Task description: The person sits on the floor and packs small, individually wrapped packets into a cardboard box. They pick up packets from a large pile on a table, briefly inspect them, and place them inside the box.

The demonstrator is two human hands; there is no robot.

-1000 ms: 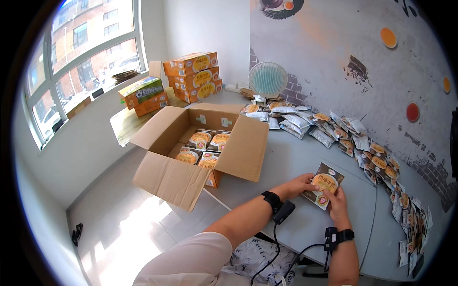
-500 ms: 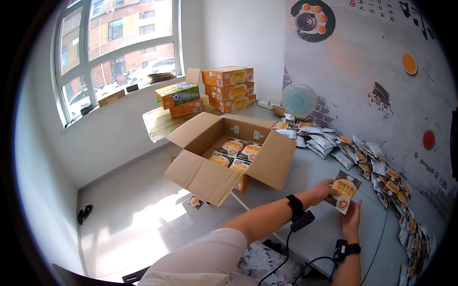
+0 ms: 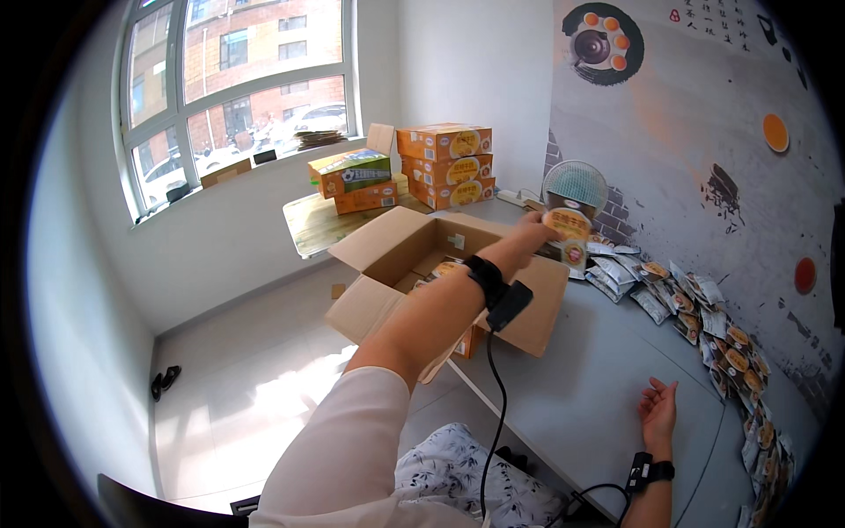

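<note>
My left hand (image 3: 533, 232) grips a brown pouch (image 3: 568, 227) with an orange oval label, raised above the back right part of an open cardboard box (image 3: 546, 304). My left forearm crosses the box and hides much of its inside, where more orange-labelled packages (image 3: 442, 269) partly show. My right hand (image 3: 657, 403) rests over the grey table (image 3: 607, 370) at the right, palm turned up, fingers apart and loosely curled, with nothing in it.
A long heap of pouches (image 3: 735, 361) lines the wall at the right. Stacked orange cartons (image 3: 445, 172) and a green-topped carton (image 3: 352, 167) stand at the back, near the wooden table (image 3: 312, 229). A fan (image 3: 576, 176) stands behind the raised pouch. Black shoes (image 3: 165, 381) lie on the floor.
My left hand has lifted the pouch away from my right hand, up and leftward over the box. My right hand has let go and now lies apart. The view has shifted a little.
</note>
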